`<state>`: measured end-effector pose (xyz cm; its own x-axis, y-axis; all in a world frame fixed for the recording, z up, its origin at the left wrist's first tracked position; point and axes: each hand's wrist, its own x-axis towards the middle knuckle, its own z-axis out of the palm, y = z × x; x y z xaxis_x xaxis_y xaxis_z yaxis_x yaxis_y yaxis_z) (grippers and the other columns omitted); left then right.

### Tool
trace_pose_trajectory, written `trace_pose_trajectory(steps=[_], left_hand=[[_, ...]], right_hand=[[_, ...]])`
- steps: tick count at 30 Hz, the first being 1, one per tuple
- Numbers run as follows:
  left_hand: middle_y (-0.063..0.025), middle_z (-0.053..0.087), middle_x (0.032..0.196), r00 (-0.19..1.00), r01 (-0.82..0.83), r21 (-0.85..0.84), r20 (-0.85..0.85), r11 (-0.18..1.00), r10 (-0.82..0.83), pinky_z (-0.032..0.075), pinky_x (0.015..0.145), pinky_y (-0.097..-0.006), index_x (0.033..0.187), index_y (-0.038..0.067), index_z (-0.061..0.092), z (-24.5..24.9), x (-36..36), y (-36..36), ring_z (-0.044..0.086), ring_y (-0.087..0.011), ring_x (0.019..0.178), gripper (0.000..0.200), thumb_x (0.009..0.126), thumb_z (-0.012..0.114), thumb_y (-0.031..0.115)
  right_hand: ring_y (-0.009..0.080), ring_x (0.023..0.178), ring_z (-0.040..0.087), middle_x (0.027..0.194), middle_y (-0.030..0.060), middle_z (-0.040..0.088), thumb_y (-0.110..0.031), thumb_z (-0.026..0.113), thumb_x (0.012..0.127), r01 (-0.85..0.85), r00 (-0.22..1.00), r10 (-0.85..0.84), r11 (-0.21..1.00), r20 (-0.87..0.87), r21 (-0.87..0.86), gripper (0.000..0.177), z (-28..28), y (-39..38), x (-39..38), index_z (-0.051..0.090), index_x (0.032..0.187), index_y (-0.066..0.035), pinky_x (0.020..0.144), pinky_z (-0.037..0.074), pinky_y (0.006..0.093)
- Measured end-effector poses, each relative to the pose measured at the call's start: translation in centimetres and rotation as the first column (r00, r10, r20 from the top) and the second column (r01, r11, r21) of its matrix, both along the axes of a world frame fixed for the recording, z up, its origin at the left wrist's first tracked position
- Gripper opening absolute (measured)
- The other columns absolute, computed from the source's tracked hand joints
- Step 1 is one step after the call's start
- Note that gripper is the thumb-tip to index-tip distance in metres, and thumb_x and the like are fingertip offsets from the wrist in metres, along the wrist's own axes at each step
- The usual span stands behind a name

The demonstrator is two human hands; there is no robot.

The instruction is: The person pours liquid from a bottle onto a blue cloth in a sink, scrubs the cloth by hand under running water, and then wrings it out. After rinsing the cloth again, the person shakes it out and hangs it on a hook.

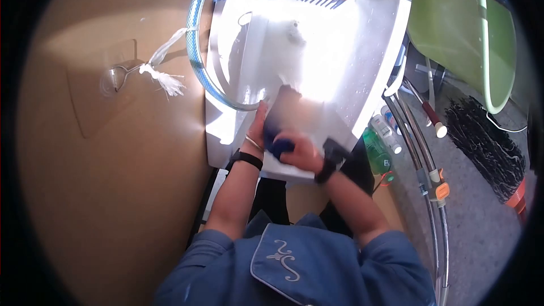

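right hand is closing around a blue cloth | left hand is touching the cloth's side, grip too blurred to tell | cloth is resting at the near edge of the sink, near the hose

- The dark blue cloth you hold looks soft and matt.
- The sink is white, smooth and glossy, glaring in the light.
- The hose is translucent blue plastic.
- The wall beside you is matt brown.
- The chair is glossy green plastic.
- Your jacket is blue woven fabric.
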<state>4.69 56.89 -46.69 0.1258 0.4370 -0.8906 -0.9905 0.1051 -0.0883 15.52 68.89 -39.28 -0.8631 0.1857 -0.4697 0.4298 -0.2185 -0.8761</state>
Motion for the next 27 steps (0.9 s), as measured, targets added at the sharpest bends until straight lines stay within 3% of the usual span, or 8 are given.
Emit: trace_pose_trajectory(steps=[5, 10, 12, 16, 20, 22, 25, 27], left_hand=[[-0.0179, 0.059, 0.099, 0.995, -0.082, 0.069, -0.047, 0.994, 0.085, 0.053, 0.067, -0.0283, 0.115, 0.004, 0.047, -4.1, 2.2, -2.4, 0.062, -0.0223, 0.076, 0.041, 0.084, 0.057, 0.03], [-0.0103, 0.063, 0.092, 0.961, -0.274, -0.005, -0.047, 0.962, 0.273, 0.052, 0.068, -0.0327, 0.103, -0.001, 0.056, -1.6, 3.7, -0.5, 0.062, -0.0218, 0.082, 0.025, 0.084, 0.051, 0.014], [-0.0102, 0.058, 0.105, 0.921, 0.038, -0.067, -0.386, 0.997, -0.061, 0.05, 0.076, -0.0373, 0.114, 0.006, 0.051, -3.8, 5.6, -4.0, 0.06, -0.0243, 0.092, 0.031, 0.085, 0.052, 0.017], [-0.0146, 0.034, 0.135, 0.995, 0.067, -0.543, -0.023, 0.837, -0.094, 0.039, 0.092, -0.0496, 0.134, 0.013, 0.03, 6.0, 1.0, 0.5, 0.04, -0.0317, 0.12, 0.05, 0.089, 0.05, 0.022], [-0.0091, 0.029, 0.135, 0.857, -0.003, -0.325, -0.488, 0.946, -0.165, 0.024, 0.1, -0.0486, 0.14, 0.019, 0.018, 4.4, -0.1, -0.7, 0.031, -0.0285, 0.124, 0.068, 0.085, 0.058, 0.022], [-0.0073, 0.032, 0.132, 0.837, -0.002, -0.341, -0.515, 0.94, -0.186, 0.025, 0.099, -0.0478, 0.138, 0.019, 0.022, 4.2, -0.7, 1.0, 0.033, -0.0253, 0.12, 0.063, 0.086, 0.058, 0.023], [-0.0031, 0.04, 0.12, 0.819, 0.036, -0.406, -0.511, 0.913, -0.26, 0.031, 0.095, -0.0419, 0.126, 0.017, 0.037, 3.0, -0.4, 0.8, 0.039, -0.017, 0.109, 0.042, 0.089, 0.054, 0.028], [-0.0021, 0.043, 0.112, 0.825, -0.028, -0.347, -0.537, 0.937, -0.174, 0.034, 0.092, -0.0365, 0.115, 0.015, 0.043, 2.8, 0.0, -0.4, 0.043, -0.0162, 0.105, 0.028, 0.092, 0.049, 0.03]], right_hand=[[0.0305, 0.1, 0.054, 0.093, 0.0138, 0.061, -0.014, 0.065, 0.064, 0.021, 0.989, -0.061, 0.959, 0.133, 0.282, 0.03, 5.4, -2.9, -1.4, 0.062, 0.093, -0.009, 0.085, 0.044, 0.0411], [0.0357, 0.094, 0.055, 0.101, 0.0232, 0.054, -0.027, 0.068, 0.068, 0.235, 0.917, -0.347, 0.869, 0.196, 0.435, 0.038, -14.0, -2.7, -1.4, 0.06, 0.098, -0.006, 0.082, 0.045, 0.042], [0.0345, 0.095, 0.055, 0.1, 0.0239, 0.055, -0.031, 0.066, 0.071, 0.142, 0.884, -0.318, 0.881, 0.343, 0.451, 0.044, -14.9, 2.7, -3.8, 0.057, 0.105, -0.005, 0.083, 0.045, 0.0426], [0.0341, 0.096, 0.055, 0.104, 0.0241, 0.054, -0.031, 0.065, 0.075, -0.037, 0.924, -0.039, 0.981, 0.38, 0.189, 0.049, -14.4, 12.3, -7.4, 0.052, 0.116, -0.006, 0.087, 0.043, 0.0434], [0.0353, 0.101, 0.053, 0.099, 0.0207, 0.058, -0.023, 0.067, 0.07, -0.315, 0.84, -0.148, 0.651, 0.523, 0.691, 0.044, -29.7, 4.7, -4.6, 0.055, 0.112, -0.016, 0.084, 0.044, 0.0462], [0.0374, 0.1, 0.054, 0.106, 0.0167, 0.058, -0.031, 0.064, 0.072, -0.566, 0.81, 0.267, 0.592, 0.523, 0.574, 0.039, -18.0, 2.8, -6.9, 0.06, 0.106, -0.012, 0.087, 0.042, 0.0475], [0.0367, 0.09, 0.059, 0.101, 0.0135, 0.061, -0.034, 0.056, 0.078, -0.621, 0.722, 0.31, 0.686, 0.619, 0.38, 0.034, -21.3, 3.4, -7.2, 0.06, 0.103, -0.011, 0.085, 0.045, 0.0447], [0.0338, 0.089, 0.06, 0.096, 0.0134, 0.062, -0.028, 0.051, 0.084, -0.564, 0.821, 0.25, 0.492, 0.513, 0.663, 0.027, -23.8, 7.9, -7.7, 0.058, 0.103, -0.009, 0.078, 0.048, 0.0408]])
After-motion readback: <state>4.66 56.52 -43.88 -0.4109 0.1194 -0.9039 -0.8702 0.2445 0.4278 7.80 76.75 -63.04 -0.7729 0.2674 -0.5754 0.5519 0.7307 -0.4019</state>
